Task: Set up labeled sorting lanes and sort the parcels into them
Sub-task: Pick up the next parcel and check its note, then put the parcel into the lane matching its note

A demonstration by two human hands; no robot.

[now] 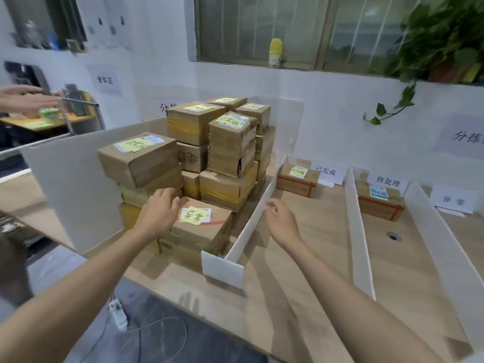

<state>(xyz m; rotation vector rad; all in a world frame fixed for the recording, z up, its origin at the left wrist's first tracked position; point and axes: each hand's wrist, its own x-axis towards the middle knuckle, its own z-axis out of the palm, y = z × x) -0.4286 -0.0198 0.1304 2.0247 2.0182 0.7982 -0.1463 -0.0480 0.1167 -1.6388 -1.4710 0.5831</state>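
Head view: the lanes stand labelled and sorting is in hand. I am going for the next parcel, the box (204,231) with the yellow 异常 note, at the front of the stack (209,142). My left hand (161,209) lies spread at the box's far left corner, gripping nothing; whether it touches I cannot tell. My right hand (279,221), loosely curled and empty, hovers right of the box, past the divider (248,224). Next, I judge, both hands must clasp the box and carry it to the 异常 sign (453,200), far to its right.
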